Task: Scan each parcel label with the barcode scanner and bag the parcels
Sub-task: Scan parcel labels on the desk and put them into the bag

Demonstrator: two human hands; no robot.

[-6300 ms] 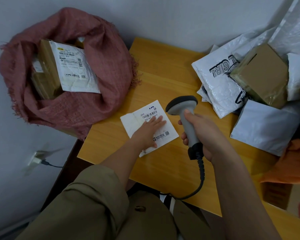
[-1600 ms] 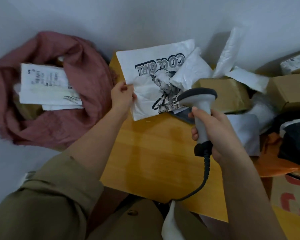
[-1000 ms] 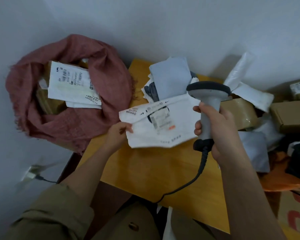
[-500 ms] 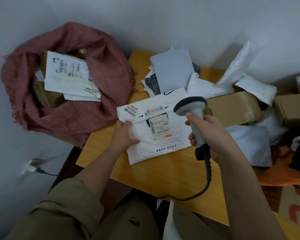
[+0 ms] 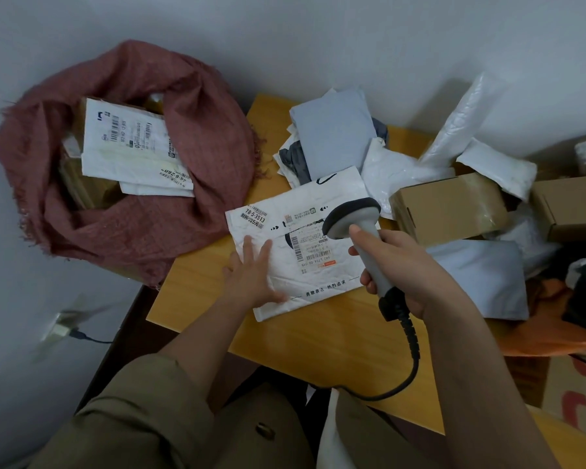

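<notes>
A white padded mailer (image 5: 322, 265) lies label up on the yellow wooden table (image 5: 318, 340). My left hand (image 5: 251, 272) presses flat on its left part with straight fingers. My right hand (image 5: 403, 269) grips the grey barcode scanner (image 5: 359, 238), whose dark head hangs just above the mailer's printed label (image 5: 310, 247). The scanner's black cable (image 5: 410, 360) curls down over the table's front edge. To the left a dark red woven bag (image 5: 183, 214) stands open, with labelled white parcels (image 5: 126, 147) and brown boxes inside.
A heap of parcels fills the table's back and right: a grey-blue mailer (image 5: 332, 137), white mailers (image 5: 400, 170), brown cardboard boxes (image 5: 450, 211), another grey mailer (image 5: 481, 275). Orange plastic (image 5: 548, 333) lies at the right edge. A wall socket with a plug (image 5: 61, 330) sits low left.
My left hand let go of the mailer's edge and now lies flat on it. The mailer settled on the table, and the scanner head moved over its label.
</notes>
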